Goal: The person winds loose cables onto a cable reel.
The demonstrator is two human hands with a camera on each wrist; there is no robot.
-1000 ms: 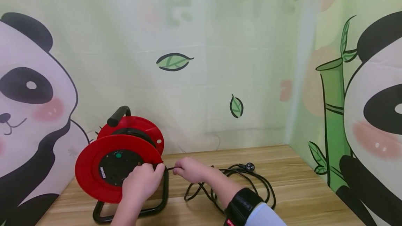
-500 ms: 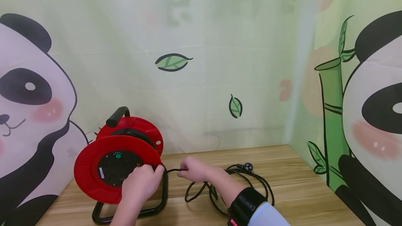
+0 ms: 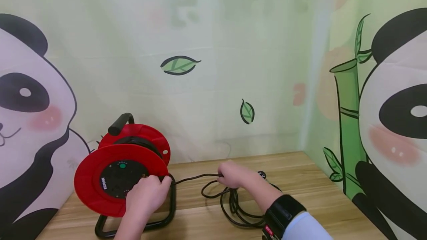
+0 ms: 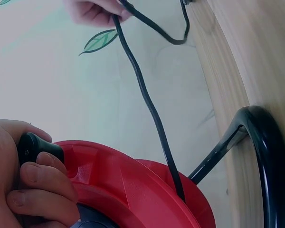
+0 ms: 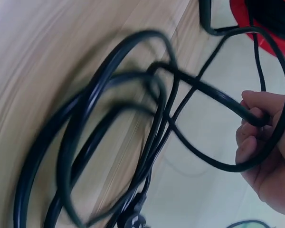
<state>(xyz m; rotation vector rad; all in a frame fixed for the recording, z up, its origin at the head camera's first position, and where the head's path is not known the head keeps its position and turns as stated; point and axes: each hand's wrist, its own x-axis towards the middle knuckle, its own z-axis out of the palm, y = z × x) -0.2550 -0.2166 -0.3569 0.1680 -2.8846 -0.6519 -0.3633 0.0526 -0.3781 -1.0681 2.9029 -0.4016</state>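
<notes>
Your left hand (image 3: 146, 195) is gripping the black crank knob (image 4: 32, 145) on the round red plastic cable reel (image 3: 100, 180), which is standing at the wooden table's (image 3: 200, 225) left end. Your right hand (image 3: 233, 175) is gripping the loose black rubber cable (image 3: 193, 177) beside it.

head cam: I'm looking forward-down over the table (image 3: 310, 180) | wrist cams: I'm sitting super close | all sharing the black cord (image 3: 197, 176) (image 4: 147, 102) (image 5: 199, 88)
</notes>
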